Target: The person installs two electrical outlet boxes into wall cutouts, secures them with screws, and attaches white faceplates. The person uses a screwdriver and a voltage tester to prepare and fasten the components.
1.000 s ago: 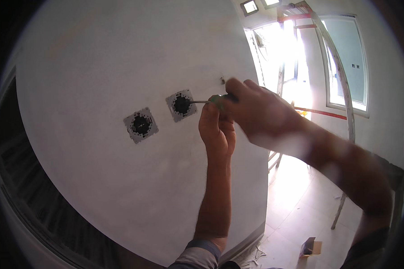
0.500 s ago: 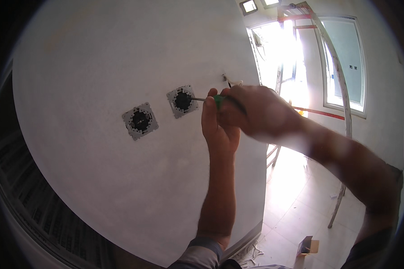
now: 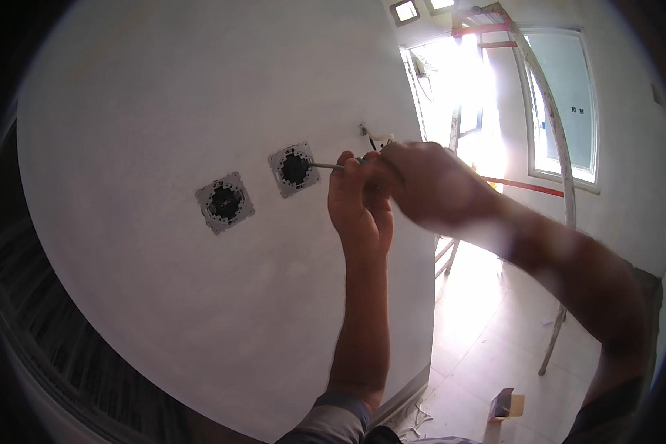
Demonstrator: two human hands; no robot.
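Note:
Two square grey wall socket inserts with dark centres are fixed to the white wall: a left one (image 3: 225, 203) and a right one (image 3: 294, 170). A screwdriver (image 3: 325, 166) points left, its thin metal shaft reaching the right side of the right insert. My right hand (image 3: 438, 182) is wrapped round its handle, most of which is hidden. The fingers of my left hand (image 3: 354, 198) are closed round the front of the screwdriver, where a bit of green handle shows. Just above my hands, wires (image 3: 376, 139) come out of a small hole in the wall.
To the right stands a paint-marked ladder (image 3: 559, 126) before a bright doorway. A window (image 3: 570, 107) is beyond it. An open small box (image 3: 506, 405) and loose pale cable (image 3: 420, 420) lie on the tiled floor. Along the lower left runs a dark slatted surface (image 3: 44, 318).
The view has shifted slightly. My left fingers have changed their hold at the front of the screwdriver, and less of the green handle shows. The tip stays at the right insert.

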